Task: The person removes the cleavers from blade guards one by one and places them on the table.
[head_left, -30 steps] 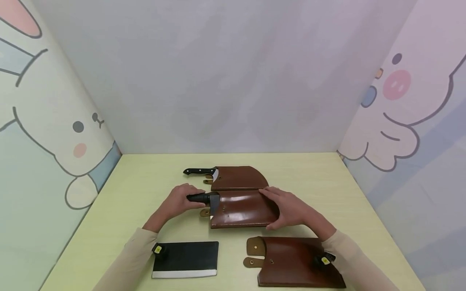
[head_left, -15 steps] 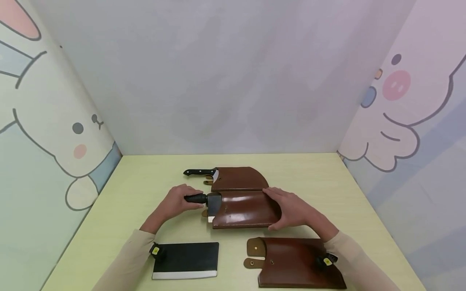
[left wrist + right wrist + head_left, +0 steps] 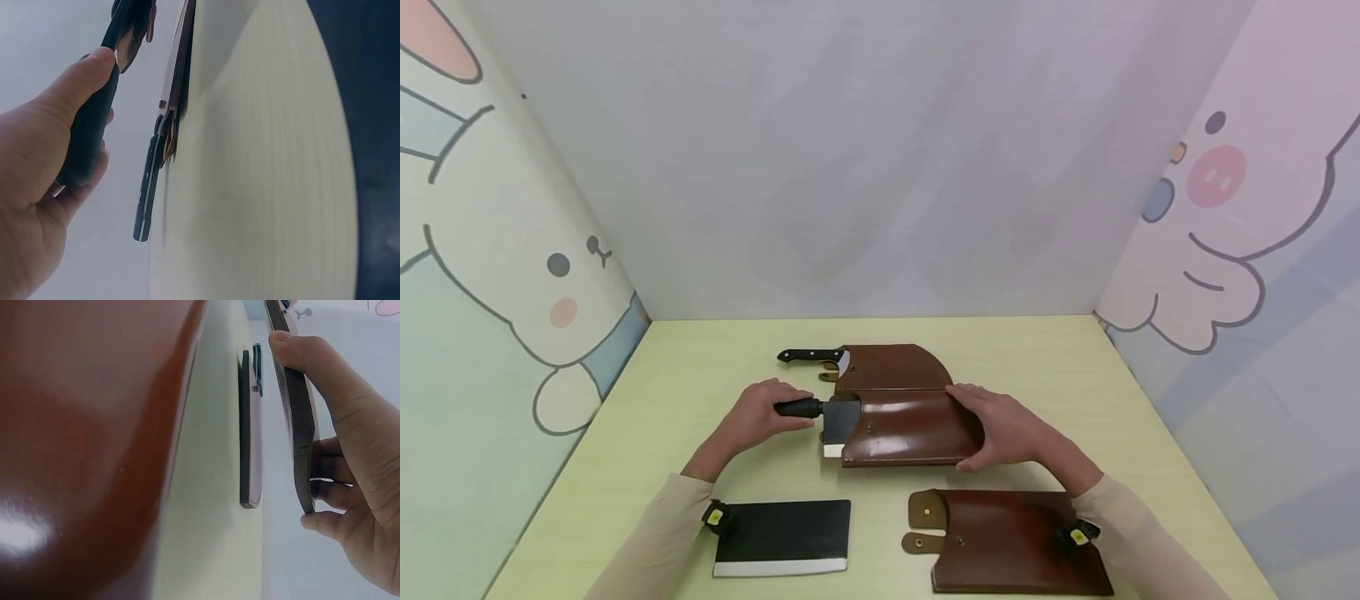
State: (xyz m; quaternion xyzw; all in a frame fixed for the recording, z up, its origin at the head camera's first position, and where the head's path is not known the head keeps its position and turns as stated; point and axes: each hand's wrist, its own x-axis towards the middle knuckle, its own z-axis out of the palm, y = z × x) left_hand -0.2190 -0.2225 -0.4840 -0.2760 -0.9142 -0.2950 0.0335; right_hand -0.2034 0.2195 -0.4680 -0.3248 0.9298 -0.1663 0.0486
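My left hand [image 3: 767,412] grips the black handle [image 3: 94,122] of a cleaver. A short stretch of its dark blade [image 3: 841,421] with a bright edge shows outside a glossy brown leather sheath [image 3: 917,425]; the rest is hidden inside. At the sheath's closed right end, my right hand [image 3: 1007,429] holds it by opposite edges, thumb on one side and fingers on the other. In the right wrist view the sheath appears edge-on, raised off the table. Behind it lies a black-handled knife [image 3: 808,356] in a second brown sheath [image 3: 891,367].
A bare cleaver blade [image 3: 786,533] lies at the front left of the pale table [image 3: 1037,358], its handle end hidden by the left forearm. Front right, another brown sheath [image 3: 1000,550] with loose snap straps lies partly under the right forearm. Printed walls enclose the sides.
The cleaver has slid partway leftward out of its sheath, showing more blade. My left hand has moved left with the handle, while my right hand and the sheath have shifted slightly right.
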